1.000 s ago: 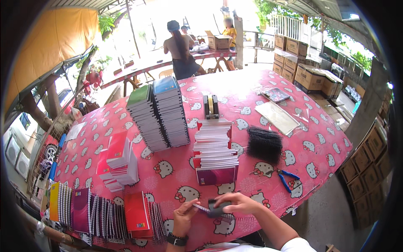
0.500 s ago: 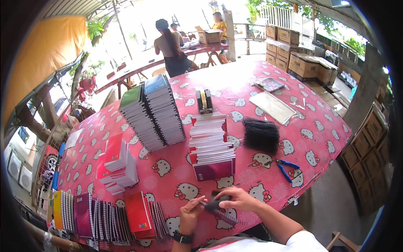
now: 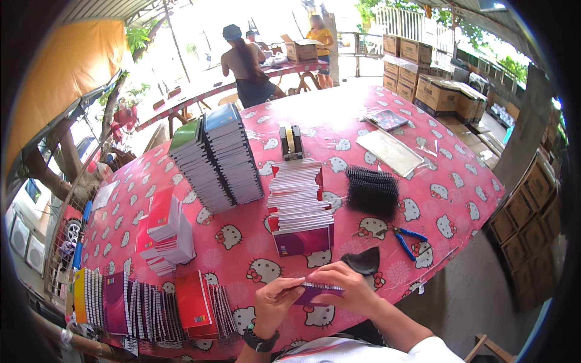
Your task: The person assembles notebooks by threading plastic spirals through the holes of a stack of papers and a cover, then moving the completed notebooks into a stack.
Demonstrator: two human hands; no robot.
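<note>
Between my two hands is a small purple notebook [image 3: 311, 296] with a spiral coil along its upper edge. My left hand [image 3: 279, 302] grips its left end. My right hand [image 3: 345, 289] closes on its right side, fingers over the coil. A black, curved, smooth object [image 3: 363, 261] lies on the table just beyond my right hand; its kind I cannot make out. Farther off stands a row of unbound white booklets [image 3: 299, 202] with a purple cover in front. Black spiral coils [image 3: 373, 190] lie in a pile to its right, near blue-handled pliers [image 3: 409, 243].
At the near left, finished-looking spiral notebooks [image 3: 145, 308] stand in a row. Behind them are red-covered booklets [image 3: 166, 227] and tall notebook stacks [image 3: 230, 157]. A tape dispenser [image 3: 292, 144] and a pale flat sheet [image 3: 390, 152] lie farther back. People [image 3: 245, 66] work at another table.
My right hand has let go of the black curved object, which now lies on the table. Both hands now hold the purple notebook, turned level and raised slightly farther from me.
</note>
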